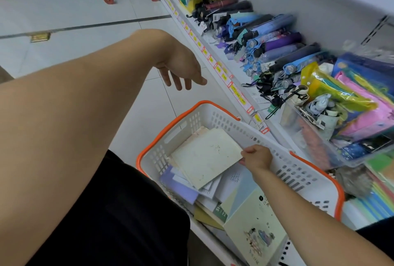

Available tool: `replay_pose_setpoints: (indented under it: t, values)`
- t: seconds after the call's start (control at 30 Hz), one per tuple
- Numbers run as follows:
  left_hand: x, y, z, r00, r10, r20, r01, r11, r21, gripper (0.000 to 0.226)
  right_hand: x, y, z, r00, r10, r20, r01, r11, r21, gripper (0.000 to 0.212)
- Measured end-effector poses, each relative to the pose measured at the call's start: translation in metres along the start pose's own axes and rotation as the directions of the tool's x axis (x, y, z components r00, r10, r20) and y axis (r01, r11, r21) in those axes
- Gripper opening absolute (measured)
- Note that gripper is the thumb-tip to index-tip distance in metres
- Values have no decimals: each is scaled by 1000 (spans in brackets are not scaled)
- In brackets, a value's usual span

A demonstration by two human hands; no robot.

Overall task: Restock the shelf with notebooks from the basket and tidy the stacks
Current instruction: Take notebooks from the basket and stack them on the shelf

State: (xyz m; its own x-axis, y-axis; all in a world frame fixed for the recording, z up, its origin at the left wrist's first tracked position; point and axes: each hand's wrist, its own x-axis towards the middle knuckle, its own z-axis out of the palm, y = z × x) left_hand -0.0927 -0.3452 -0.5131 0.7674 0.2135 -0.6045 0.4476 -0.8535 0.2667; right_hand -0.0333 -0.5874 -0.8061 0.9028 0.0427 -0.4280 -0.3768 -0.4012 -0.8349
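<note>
right hand [257, 157] pinches cream notebook [205, 157] lying flat, long axis upper-left, in basket [298, 171].

The basket [215, 116] is open at the top, so a hand can pass straight down to the notebooks [204, 157] that crowd its floor. Its far wall lies just beside the shelf [232, 69] edge, leaving little gap there. Umbrellas [275, 37] and packets [351, 103] fill the shelf top. Bare floor [70, 9] lies open left of the basket, below the left hand [181, 69].
</note>
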Motion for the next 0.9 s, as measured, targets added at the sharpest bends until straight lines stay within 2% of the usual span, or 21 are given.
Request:
replay_pose_setpoints:
  t: [0.1,0.17,0.23,0.3,0.4,0.47,0.53,0.57,0.6,0.67,0.73,0.77,0.8,0.83,0.87,0.9]
  values:
    - [-1,4,0,1000,8,2,-8,1000,-17,45,3,-9,-12,990,137,38,-142,973,180,19]
    - [-1,7,0,1000,13,4,-13,1000,-15,45,-1,-16,-16,952,233,199,-285,912,295,13]
    - [0,9,0,1000,19,8,-19,1000,-17,47,-12,-24,-16,905,229,358,-338,899,280,9]
    - [2,9,0,1000,24,11,-24,999,-22,48,-21,-37,-16,888,138,438,-275,923,267,22]
    - [4,11,2,1000,6,-5,-6,999,-32,65,-33,-76,-27,833,-112,542,-136,908,397,27]
    - [5,12,2,999,-27,-28,25,998,-50,92,-40,-108,-37,789,-250,561,-109,842,529,24]
    - [2,8,2,998,-17,-61,12,996,-86,109,-40,-128,-42,759,-345,553,-139,743,655,24]
    - [1,5,0,998,1,-61,-9,992,-126,109,-40,-134,-42,749,-373,547,-162,698,698,25]
    - [2,0,-1,999,23,-44,-31,981,-189,97,-41,-137,-39,744,-385,546,-191,660,726,24]
    - [1,-5,-2,997,75,5,-70,950,-305,54,-38,-132,-30,774,-346,531,-236,620,748,21]
    - [0,-6,-3,996,86,-20,-88,956,-278,31,-32,-111,-16,830,-202,519,-276,661,698,17]
    - [-3,-6,-4,996,76,-46,-84,970,-228,28,-27,-96,-7,879,-85,469,-248,758,603,21]
    - [-5,-7,-4,995,62,-77,-75,981,-181,28,-22,-78,3,927,28,373,-192,892,410,27]
    - [-7,-7,-5,994,49,-100,-64,986,-151,28,-16,-58,12,961,99,258,-141,978,151,35]
    - [-7,-7,-5,992,37,-119,-54,989,-137,28,-13,-42,20,978,114,176,-103,992,-73,41]
    - [-8,-8,-5,991,30,-133,-48,991,-129,28,-11,-28,26,984,103,144,-70,973,-218,41]
